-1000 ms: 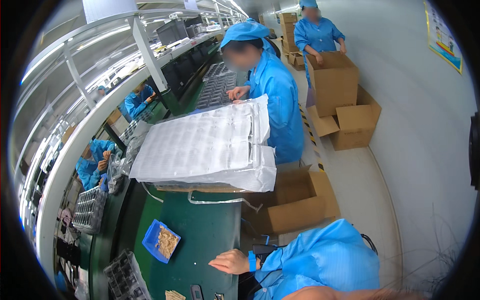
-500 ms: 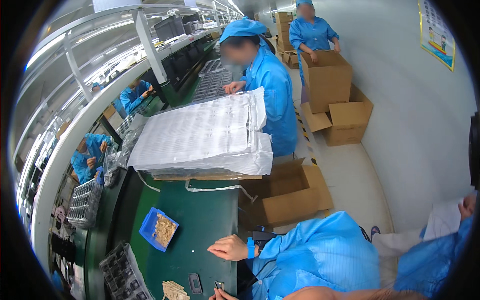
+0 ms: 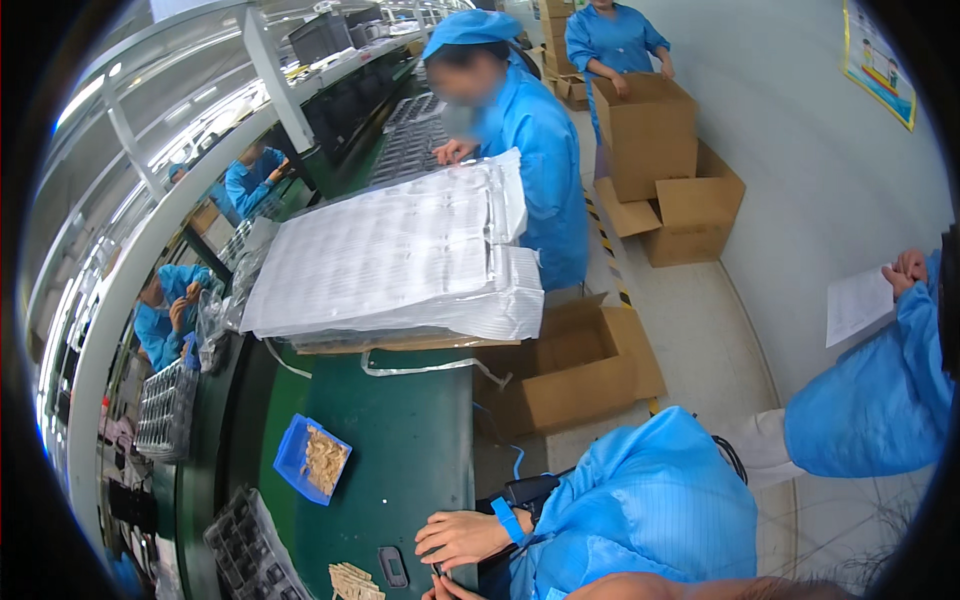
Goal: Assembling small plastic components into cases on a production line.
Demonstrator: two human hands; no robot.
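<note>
The hands of the wearer are not shown, so their hold cannot be told, while tan pieces (image 3: pixel 355 580) are stacked on the green surface (image 3: pixel 410 450) by a co-worker's hand (image 3: pixel 460 538), with many judged left in the blue tray (image 3: pixel 292 455).

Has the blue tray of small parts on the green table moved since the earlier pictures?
No. The blue tray lies at the same spot on the green table, equally far below the stack of white bags; only the view shifted.
</note>
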